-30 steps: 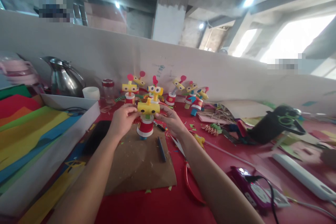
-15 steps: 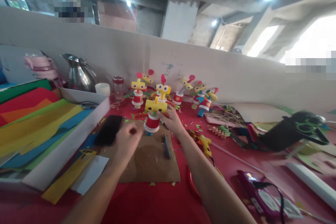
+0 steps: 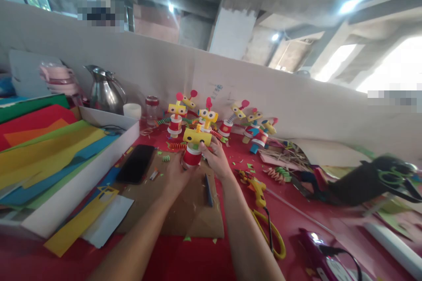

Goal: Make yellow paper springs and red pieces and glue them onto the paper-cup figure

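Red table [image 3: 187, 259] against a white partition [image 3: 158, 61], concrete ceiling beyond. We've got one paper figure [image 3: 192, 156], yellow tube head over a red-and-white body, roughly upright at the far edge of the brown cardboard [image 3: 184, 215]; can't tell if its base touches down. Left hand [image 3: 178, 173] is wrapped on the lower body. Right hand [image 3: 216, 156] has its fingers on the right end of the head, near the neck; exact grip partly hidden. So both hands are on the same part, close together.

On the cardboard we have a blue pen-like tool [image 3: 209, 189] near our right forearm and a green paper coil [image 3: 166, 158] left of the figure. Black phone [image 3: 136, 163] overlaps the left edge. Yellow glue gun [image 3: 259, 189] lies right of the cardboard. Similar figures [image 3: 175, 125] stand behind, along the partition.
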{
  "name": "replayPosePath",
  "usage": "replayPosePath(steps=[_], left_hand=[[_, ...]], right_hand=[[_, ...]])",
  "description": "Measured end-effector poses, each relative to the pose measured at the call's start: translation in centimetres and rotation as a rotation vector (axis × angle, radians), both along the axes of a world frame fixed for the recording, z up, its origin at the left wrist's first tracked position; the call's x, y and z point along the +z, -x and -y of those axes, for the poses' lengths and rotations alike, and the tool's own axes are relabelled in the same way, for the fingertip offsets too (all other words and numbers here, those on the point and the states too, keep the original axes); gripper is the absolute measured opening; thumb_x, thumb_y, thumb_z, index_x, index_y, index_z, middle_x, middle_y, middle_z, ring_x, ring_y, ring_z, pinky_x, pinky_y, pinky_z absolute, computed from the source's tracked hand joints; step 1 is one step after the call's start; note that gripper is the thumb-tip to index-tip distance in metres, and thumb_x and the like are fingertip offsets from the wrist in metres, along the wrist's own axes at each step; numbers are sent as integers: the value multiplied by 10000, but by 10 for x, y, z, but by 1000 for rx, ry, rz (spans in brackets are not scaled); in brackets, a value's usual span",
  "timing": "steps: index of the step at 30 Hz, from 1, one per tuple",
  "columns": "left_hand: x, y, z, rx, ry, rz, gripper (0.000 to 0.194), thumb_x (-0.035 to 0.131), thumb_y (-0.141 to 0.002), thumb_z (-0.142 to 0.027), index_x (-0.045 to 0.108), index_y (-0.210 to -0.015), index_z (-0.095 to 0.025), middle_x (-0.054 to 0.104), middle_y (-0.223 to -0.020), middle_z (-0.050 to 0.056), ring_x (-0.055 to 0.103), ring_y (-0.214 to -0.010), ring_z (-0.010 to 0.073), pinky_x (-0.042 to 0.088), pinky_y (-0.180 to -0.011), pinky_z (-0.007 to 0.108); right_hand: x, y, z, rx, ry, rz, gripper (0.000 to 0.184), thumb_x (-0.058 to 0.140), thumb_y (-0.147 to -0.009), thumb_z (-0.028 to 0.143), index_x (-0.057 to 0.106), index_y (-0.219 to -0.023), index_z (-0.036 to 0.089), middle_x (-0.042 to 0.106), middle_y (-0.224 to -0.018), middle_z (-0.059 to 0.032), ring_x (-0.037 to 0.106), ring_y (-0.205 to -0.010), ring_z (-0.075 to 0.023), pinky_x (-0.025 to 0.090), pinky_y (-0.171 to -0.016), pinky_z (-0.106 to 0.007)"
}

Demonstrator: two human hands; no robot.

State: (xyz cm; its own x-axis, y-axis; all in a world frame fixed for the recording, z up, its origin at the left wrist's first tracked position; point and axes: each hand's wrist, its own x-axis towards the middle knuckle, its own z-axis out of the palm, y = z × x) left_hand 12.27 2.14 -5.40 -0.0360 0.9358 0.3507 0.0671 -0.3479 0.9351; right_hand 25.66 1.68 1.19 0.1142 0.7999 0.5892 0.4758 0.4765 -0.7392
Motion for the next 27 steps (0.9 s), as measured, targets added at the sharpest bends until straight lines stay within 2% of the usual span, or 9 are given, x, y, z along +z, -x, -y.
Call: replayPosePath(steps=[5, 9, 13, 20, 27], left_hand=[[-7, 1, -1, 14, -25, 6, 611, 795, -621, -322, 588, -1182, -198, 664, -1103, 112, 632, -1000, 267, 506, -809, 386], [-10, -2, -1, 35, -47, -30, 598, 774, -648, -330, 577, -1196, -197, 649, -1138, 114, 625, -1015, 259, 499, -825, 383], [-10, -2, 1, 47, -54, -45, 598, 766, -656, -338, 573, -1203, -195, 645, -1139, 115, 624, -1022, 263, 495, -838, 390], [-7, 0, 4, 31, -76, -56, 585, 754, -672, -351, 568, -1205, -194, 640, -1134, 117, 618, -1032, 274, 493, -853, 409], [-9, -1, 1, 56, -88, -94, 538, 741, -696, -357, 571, -1179, -190, 625, -1150, 122, 599, -1074, 274, 469, -896, 415]], right_hand=[[1, -2, 1, 22, 33, 1, 350, 539, -874, 512, 759, -897, 240, 593, -1213, -81, 408, -1252, -275, 343, -1078, -429], [1, -2, 3, 16, 12, 10, 343, 539, -880, 499, 751, -857, 231, 594, -1214, -88, 392, -1263, -281, 357, -1067, -432], [1, 1, 6, 34, -14, 27, 329, 515, -905, 482, 749, -900, 250, 606, -1207, -78, 382, -1284, -271, 356, -1068, -426], [-6, 2, 7, -49, -34, 94, 320, 510, -907, 481, 740, -954, 264, 605, -1222, -79, 361, -1298, -283, 265, -1112, -466], [-2, -2, 5, -9, -27, 64, 374, 471, -916, 511, 733, -986, 253, 583, -1225, -83, 391, -1245, -282, 305, -1081, -456]])
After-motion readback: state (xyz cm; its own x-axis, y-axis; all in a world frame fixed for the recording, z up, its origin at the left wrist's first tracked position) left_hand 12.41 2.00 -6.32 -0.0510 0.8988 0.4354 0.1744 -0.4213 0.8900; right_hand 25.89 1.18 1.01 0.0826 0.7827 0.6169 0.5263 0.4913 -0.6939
